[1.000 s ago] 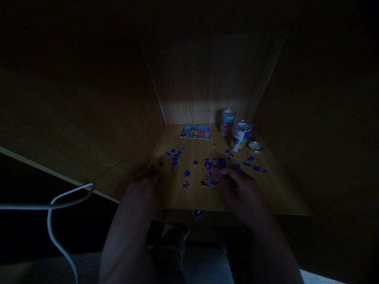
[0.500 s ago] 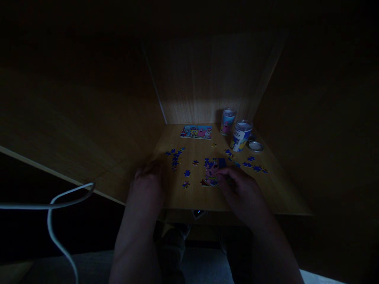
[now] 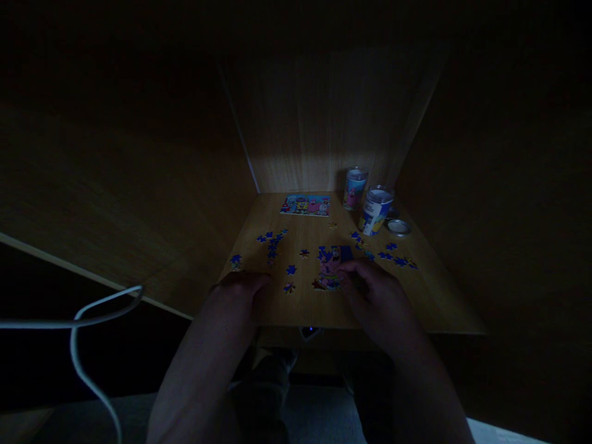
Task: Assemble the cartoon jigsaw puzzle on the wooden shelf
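A partly joined jigsaw puzzle (image 3: 329, 266) in pink and blue lies near the front of the wooden board. At its right edge is my right hand (image 3: 377, 297), thumb and index finger closed together on it; the other fingers are curled under. To the left, my left hand (image 3: 235, 299) hovers low over or rests on the board, thumb side stretched rightward, the remaining fingers mostly hidden beneath. I see nothing in it. Loose blue pieces (image 3: 235, 261) lie just beyond its knuckles. Between my hands are single puzzle pieces (image 3: 291, 270), with a cluster of pieces (image 3: 272, 246) farther back.
A rectangular cartoon picture (image 3: 305, 205) lies at the back. Two clear-topped cans (image 3: 355, 188), (image 3: 376, 211) stand back right beside a round lid (image 3: 398, 227). More loose pieces (image 3: 400, 261) lie at right. Wooden walls enclose both sides; a white cable (image 3: 78, 357) hangs at left.
My left hand has shifted a little to the right and toward me, uncovering blue pieces at the board's left side. My right hand stays at the puzzle's edge.
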`<control>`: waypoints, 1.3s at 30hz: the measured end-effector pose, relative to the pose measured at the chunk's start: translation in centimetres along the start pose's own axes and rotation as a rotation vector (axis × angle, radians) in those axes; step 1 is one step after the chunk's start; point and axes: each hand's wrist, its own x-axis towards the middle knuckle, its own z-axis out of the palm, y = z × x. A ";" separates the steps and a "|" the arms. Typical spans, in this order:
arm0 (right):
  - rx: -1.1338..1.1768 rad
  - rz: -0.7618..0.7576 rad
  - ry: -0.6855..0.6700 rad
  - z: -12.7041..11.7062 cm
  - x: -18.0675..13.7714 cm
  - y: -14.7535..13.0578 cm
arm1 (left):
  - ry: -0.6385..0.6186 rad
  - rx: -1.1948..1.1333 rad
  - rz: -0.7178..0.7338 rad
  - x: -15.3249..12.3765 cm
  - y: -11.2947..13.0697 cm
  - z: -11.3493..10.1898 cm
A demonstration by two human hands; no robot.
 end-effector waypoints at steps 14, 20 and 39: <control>-0.001 -0.008 0.001 0.0 0.0 0.2 | 0.028 -0.154 0.098 0.3 0.2 1.6; -0.004 -0.006 -0.003 0.0 0.0 0.1 | 0.020 -0.183 0.039 0.6 0.2 1.6; 0.009 -0.009 -0.002 0.0 0.0 0.2 | 0.016 -0.308 0.112 0.9 -0.6 2.0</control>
